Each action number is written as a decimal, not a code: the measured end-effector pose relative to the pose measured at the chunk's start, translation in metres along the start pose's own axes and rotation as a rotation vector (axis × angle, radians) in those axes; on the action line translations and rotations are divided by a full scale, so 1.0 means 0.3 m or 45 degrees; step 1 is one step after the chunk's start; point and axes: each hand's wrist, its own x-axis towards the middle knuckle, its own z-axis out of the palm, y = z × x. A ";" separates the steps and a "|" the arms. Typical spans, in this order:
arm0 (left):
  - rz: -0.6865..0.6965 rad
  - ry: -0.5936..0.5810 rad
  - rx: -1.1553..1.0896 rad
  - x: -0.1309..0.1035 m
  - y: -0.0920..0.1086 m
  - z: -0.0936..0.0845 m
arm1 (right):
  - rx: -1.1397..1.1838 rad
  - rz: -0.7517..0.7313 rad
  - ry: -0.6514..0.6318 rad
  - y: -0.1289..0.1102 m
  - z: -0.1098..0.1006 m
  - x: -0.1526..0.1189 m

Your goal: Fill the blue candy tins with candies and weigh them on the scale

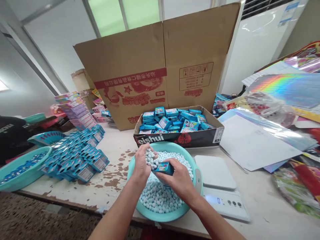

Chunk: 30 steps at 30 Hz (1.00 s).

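A turquoise basin [165,216] stands at the table's front edge, heaped with small pale blue and white candies [160,200]. Over its left side my left hand [143,163] is cupped around a handful of these candies, fingers curled up behind them. My right hand [178,176] grips a small blue box [163,167] tilted toward the left hand, its near end touching or almost touching the handful. Whether the box has candies inside cannot be seen. Just behind the basin, a low black carton [175,141] holds many similar blue boxes [172,121].
Right of the basin lies a white digital scale [216,171]. Rows of blue boxes [77,156] and another turquoise basin [23,178] with blue pieces stand at left. A large cardboard sheet [140,66] rises behind. Papers [260,143] and plastic packaging [295,183] cover the right side.
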 end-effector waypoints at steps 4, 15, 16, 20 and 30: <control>0.057 -0.021 0.004 0.006 -0.004 -0.007 | -0.039 -0.003 0.020 -0.007 -0.007 0.004; 0.055 -0.099 0.088 0.001 -0.022 0.007 | 0.002 0.009 -0.026 -0.008 -0.011 0.017; 0.078 -0.111 0.119 0.001 -0.024 0.008 | 0.011 0.018 -0.024 -0.006 -0.011 0.018; 0.116 -0.131 0.182 -0.001 -0.031 0.013 | 0.036 0.036 -0.006 -0.002 -0.009 0.020; 0.088 -0.137 0.238 -0.011 -0.029 0.014 | 0.132 0.038 0.008 0.005 -0.013 0.014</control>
